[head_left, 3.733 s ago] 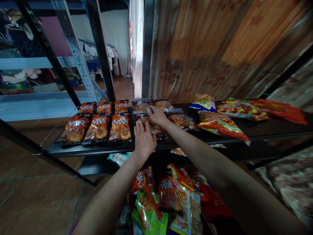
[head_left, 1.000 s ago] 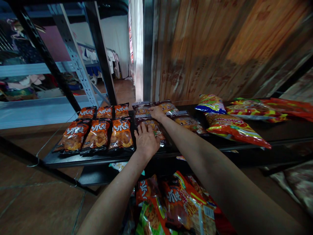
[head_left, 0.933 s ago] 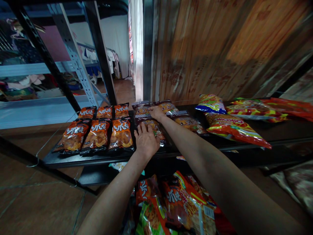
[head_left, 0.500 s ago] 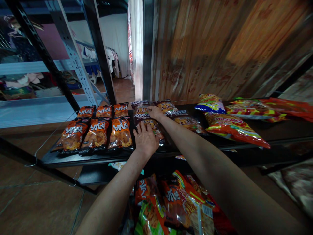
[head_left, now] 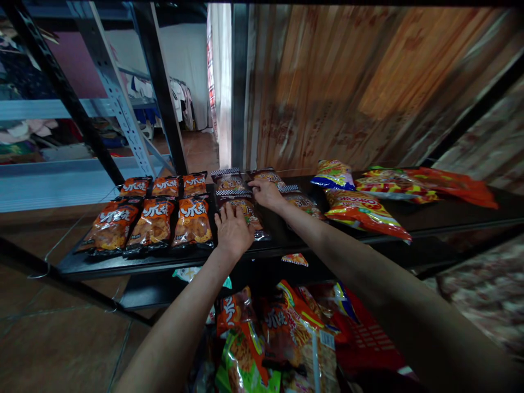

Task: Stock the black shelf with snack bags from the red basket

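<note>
My left hand lies flat with fingers spread over the front left brown chip bag, touching its lower part. My right hand rests between the brown bags, fingers stretched out and some partly hidden. Its fingertips are near the back left brown bag and the back right brown bag. Under my right wrist sits the front right brown bag. Neither hand grips a bag. Orange snack bags stand in two rows to the left, including a front one beside my left hand.
The black shelf also carries red and yellow bags at the right. Below, a red basket holds several snack bags. Black posts and a thin wire frame the shelf's left end. Wood-patterned sheeting hangs behind.
The view has shifted slightly to the right, bringing more of the red basket into sight. My right hand has moved slightly off the back left brown bag toward the right. My left hand stays on its bag.
</note>
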Motion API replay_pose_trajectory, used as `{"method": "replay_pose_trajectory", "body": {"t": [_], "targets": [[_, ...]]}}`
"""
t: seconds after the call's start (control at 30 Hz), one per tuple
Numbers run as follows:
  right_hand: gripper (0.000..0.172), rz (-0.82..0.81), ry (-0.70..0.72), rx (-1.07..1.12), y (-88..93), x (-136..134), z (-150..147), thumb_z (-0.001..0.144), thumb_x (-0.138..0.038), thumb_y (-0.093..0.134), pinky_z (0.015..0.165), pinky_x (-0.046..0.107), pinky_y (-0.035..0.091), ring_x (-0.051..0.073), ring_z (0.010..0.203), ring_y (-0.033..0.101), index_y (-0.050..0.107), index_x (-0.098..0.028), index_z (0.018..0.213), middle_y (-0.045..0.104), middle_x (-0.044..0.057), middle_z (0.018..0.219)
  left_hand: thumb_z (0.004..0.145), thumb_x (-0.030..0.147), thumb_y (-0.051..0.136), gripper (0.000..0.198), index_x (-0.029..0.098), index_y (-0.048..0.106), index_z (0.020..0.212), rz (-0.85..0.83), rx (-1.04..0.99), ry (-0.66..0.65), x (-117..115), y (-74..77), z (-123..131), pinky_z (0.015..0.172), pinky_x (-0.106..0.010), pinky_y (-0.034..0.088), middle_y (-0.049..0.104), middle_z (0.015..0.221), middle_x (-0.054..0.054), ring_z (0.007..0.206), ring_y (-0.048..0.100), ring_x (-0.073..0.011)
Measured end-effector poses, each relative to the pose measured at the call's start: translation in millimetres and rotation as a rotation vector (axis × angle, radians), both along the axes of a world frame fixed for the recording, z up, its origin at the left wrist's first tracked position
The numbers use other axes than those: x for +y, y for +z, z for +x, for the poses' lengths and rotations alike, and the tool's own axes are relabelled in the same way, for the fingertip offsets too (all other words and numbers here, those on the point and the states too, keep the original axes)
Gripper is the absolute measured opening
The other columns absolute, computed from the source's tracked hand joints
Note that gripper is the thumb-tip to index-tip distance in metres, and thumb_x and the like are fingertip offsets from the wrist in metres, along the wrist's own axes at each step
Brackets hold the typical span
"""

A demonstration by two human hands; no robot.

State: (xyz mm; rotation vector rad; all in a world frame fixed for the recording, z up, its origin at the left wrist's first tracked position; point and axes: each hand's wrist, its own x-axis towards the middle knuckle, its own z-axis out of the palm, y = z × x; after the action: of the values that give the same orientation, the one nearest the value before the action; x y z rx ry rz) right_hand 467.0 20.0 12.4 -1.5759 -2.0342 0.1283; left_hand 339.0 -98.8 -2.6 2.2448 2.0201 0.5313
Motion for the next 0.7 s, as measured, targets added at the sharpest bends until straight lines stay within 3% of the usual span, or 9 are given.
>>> {"method": "replay_pose_trajectory", "body": {"t": [0.23, 0.43, 0.6, 0.7], "targets": [[0.04, -0.127, 0.008, 0.009, 6.2, -53, 9, 0.088, -0.012, 0.044, 0.103, 0.024, 0.038, 0.015, 0.117, 0.056, 0.059, -0.016, 0.124, 0.063, 0.006, 0.125, 0.086, 0.038, 0.044, 0.06, 0.007, 0.039, 0.138, 0.042, 0.001, -0.014, -4, -1.3, 1, 0.111, -0.051, 0.021, 0.032, 0.148, -0.023, 0.139, 0.027, -0.0326], [0.042, -0.308, 0.0, 0.053, -0.8, -61, -1, 0.09, -0.017, 0.043, 0.102, 0.024, 0.038, 0.016, 0.119, 0.055, 0.053, -0.015, 0.131, 0.059, 0.007, 0.13, 0.086, 0.035, 0.043, 0.059, 0.007, 0.038, 0.138, 0.039, -0.003, -0.005, -12, -5.2, 0, 0.111, -0.051, 0.021, 0.031, 0.149, -0.023, 0.139, 0.026, -0.0318], [0.041, -0.253, 0.006, 0.045, -2.1, -65, 0, 0.089, -0.016, 0.043, 0.107, 0.026, 0.035, 0.015, 0.123, 0.052, 0.054, -0.016, 0.129, 0.057, 0.006, 0.133, 0.086, 0.033, 0.045, 0.059, 0.003, 0.039, 0.136, 0.083, 0.002, -0.013, -15, -8.3, -1, 0.112, -0.05, 0.02, 0.032, 0.147, -0.025, 0.139, 0.026, -0.0324], [0.041, -0.151, -0.007, 0.084, -3.5, -73, 12, 0.087, -0.015, 0.046, 0.105, 0.028, 0.038, 0.015, 0.121, 0.053, 0.054, -0.016, 0.128, 0.056, 0.008, 0.133, 0.087, 0.03, 0.045, 0.055, 0.003, 0.042, 0.135, 0.135, -0.042, -0.086, -23, -6.0, 4, 0.114, -0.047, 0.019, 0.034, 0.147, -0.023, 0.14, 0.025, -0.0301]]}}
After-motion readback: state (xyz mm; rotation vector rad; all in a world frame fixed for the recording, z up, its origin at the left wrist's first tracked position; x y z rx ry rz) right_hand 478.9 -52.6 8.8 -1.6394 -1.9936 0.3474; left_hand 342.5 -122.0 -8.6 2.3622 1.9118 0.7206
